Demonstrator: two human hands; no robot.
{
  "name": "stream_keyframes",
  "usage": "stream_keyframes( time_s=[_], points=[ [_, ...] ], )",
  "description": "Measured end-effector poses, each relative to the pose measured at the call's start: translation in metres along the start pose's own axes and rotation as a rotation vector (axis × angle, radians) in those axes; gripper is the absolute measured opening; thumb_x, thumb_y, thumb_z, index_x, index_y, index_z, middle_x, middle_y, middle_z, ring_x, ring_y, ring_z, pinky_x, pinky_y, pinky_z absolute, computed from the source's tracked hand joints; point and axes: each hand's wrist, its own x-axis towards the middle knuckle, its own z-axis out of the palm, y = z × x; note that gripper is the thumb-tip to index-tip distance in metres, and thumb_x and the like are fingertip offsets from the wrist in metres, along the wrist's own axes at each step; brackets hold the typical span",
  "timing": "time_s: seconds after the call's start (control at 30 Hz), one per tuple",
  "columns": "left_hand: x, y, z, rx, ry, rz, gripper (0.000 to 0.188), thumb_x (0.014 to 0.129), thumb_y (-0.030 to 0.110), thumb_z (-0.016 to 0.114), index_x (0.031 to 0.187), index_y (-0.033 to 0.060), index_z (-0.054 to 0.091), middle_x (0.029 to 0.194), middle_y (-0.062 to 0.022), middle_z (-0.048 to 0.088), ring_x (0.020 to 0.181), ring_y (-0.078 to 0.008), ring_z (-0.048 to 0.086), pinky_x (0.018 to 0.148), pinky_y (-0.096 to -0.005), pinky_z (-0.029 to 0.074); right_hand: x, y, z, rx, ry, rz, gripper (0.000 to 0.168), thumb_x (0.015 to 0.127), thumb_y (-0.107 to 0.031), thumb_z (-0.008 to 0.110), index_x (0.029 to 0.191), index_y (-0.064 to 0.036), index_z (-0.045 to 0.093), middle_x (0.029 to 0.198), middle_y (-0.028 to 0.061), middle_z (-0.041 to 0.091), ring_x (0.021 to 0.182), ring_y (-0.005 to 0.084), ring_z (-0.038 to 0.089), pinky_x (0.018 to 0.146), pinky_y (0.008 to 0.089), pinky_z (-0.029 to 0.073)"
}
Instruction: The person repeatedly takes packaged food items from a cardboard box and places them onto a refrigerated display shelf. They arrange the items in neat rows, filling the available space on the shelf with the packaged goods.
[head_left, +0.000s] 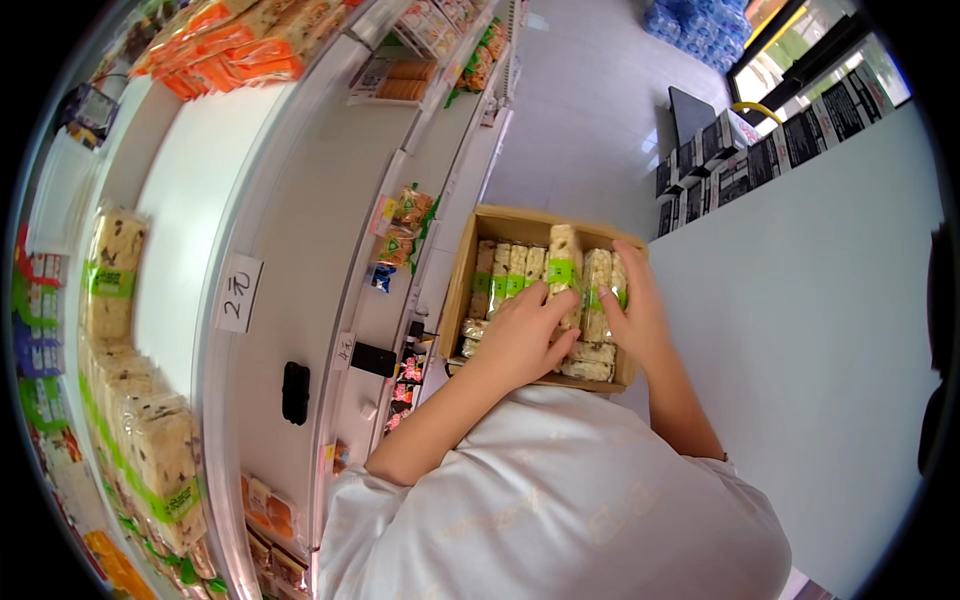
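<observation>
An open cardboard box (463, 281) holds several wrapped puffed-snack bars with green bands. One wrapped bar (564, 259) stands higher than the others, and my left hand (529, 330) has its fingers and thumb around that bar's lower part. At the box's right side, my right hand (634, 300) reaches in with thumb and fingers apart, against the wrapped bars (598, 300) there; whether it grips them is hard to tell. More bars lie flat along the near side of the box. On the shelf to the left stands a row of similar green-banded packs (161, 457).
Shelving with a price card (240, 292) runs along the left, bearing orange-wrapped snacks (232, 60) and a black object (296, 392). A large pale panel (795, 322) borders the right side. Stacked black-and-white cartons (761, 165) and blue-wrapped bottles (697, 30) lie beyond.
</observation>
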Motion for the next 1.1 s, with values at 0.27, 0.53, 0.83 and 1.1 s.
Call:
stream_keyframes(
  time_s=[0.27,0.53,0.83,1.1],
  points=[
    [-0.044,0.01,-0.1,-0.048,0.14,0.191,0.042,0.087,0.007,0.072,0.128,0.0079,0.066,0.113,-0.0153,0.058,0.097,-0.034,0.064,0.082,-0.0408,0.053,0.052,-0.038,0.019,1.02,-0.293,0.074,0.076,0.098,-0.01,0.074,0.16,-0.002,0.03,0.139,0.0175,0.06,0.122,0.0263,0.065,0.09,0.038,0.062],
    [-0.116,-0.006,-0.086,-0.583,0.95,-0.108,0.05,0.1,-0.004,0.05,0.149,-0.0027,0.045,0.142,-0.0132,0.053,0.133,-0.0189,0.051,0.115,-0.0347,0.039,0.075,-0.124,0.062,1.13,-0.677,0.023,0.075,0.092,-0.023,0.083,0.15,0.002,0.042,0.13,0.0128,0.065,0.114,0.0224,0.069,0.083,0.0354,0.063],
    [-0.18,-0.001,-0.102,-0.13,1.492,-0.344,0.035,0.107,0.032,0.063,0.124,0.0005,0.064,0.115,-0.0112,0.065,0.103,-0.0182,0.062,0.09,-0.0326,0.051,0.079,-0.225,0.125,0.787,-0.319,-1.185,0.057,0.094,-0.029,0.083,0.135,0.001,0.057,0.116,0.0182,0.067,0.097,0.0267,0.068,0.086,0.0365,0.057],
    [-0.235,0.039,-0.099,0.238,1.809,-0.197,0.058,0.103,0.052,0.066,0.121,-0.0034,0.059,0.101,-0.0149,0.068,0.093,-0.0212,0.067,0.081,-0.0342,0.055,0.058,-0.292,0.129,1.105,-0.579,-1.259,0.056,0.085,-0.019,0.09,0.129,-0.002,0.06,0.111,0.0193,0.069,0.093,0.0301,0.07,0.08,0.0402,0.059]
  ],
)
